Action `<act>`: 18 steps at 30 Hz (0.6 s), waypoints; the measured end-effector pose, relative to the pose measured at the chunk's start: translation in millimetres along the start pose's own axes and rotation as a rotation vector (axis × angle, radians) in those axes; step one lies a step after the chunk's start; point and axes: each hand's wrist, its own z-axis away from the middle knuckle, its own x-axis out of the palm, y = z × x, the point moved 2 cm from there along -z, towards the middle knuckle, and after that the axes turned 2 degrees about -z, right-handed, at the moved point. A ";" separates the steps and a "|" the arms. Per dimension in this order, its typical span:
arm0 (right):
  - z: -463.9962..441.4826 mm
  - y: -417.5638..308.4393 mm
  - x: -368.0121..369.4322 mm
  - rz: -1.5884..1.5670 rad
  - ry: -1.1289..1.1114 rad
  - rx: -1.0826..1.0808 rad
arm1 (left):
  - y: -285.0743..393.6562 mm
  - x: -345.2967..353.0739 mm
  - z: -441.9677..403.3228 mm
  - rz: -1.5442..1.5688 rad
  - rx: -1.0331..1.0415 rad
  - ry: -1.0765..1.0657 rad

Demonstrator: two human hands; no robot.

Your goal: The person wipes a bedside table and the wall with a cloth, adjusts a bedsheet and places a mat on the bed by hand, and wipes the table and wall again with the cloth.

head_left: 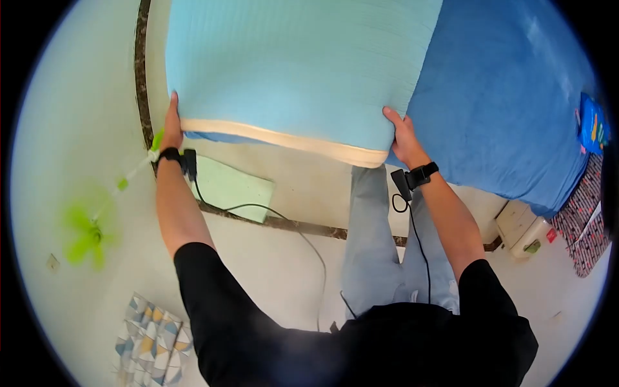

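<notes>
A light blue ribbed blanket (290, 71) with a cream border along its near edge spreads across the top of the view. My left hand (172, 126) grips its near left corner, thumb on top and the other fingers hidden. At the near right corner, my right hand (401, 134) holds the edge the same way, its thumb over the blanket and its fingers underneath. A darker blue cover (490, 109) lies beside the blanket on the right, and a strip of blue shows beneath the border on the left.
A green fan (95, 232) stands at the left. Below the blanket lies a pale green mat (235, 187). Cables hang from both wrist straps. Patterned fabric (151, 342) is at the lower left, a white cabinet (523, 229) and a blue packet (593, 124) at the right.
</notes>
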 end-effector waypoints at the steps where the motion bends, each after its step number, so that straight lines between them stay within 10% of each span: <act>1: 4.4 -2.1 3.1 0.000 0.022 0.000 | 1.3 1.7 2.4 0.037 -0.047 0.064; 10: 50.7 -62.1 10.5 0.174 0.073 -0.173 | -7.3 -14.0 26.9 0.252 -0.124 -0.070; 18: 154.5 -172.7 -157.8 0.573 0.011 -0.169 | -104.4 77.8 244.9 0.332 -0.201 -0.295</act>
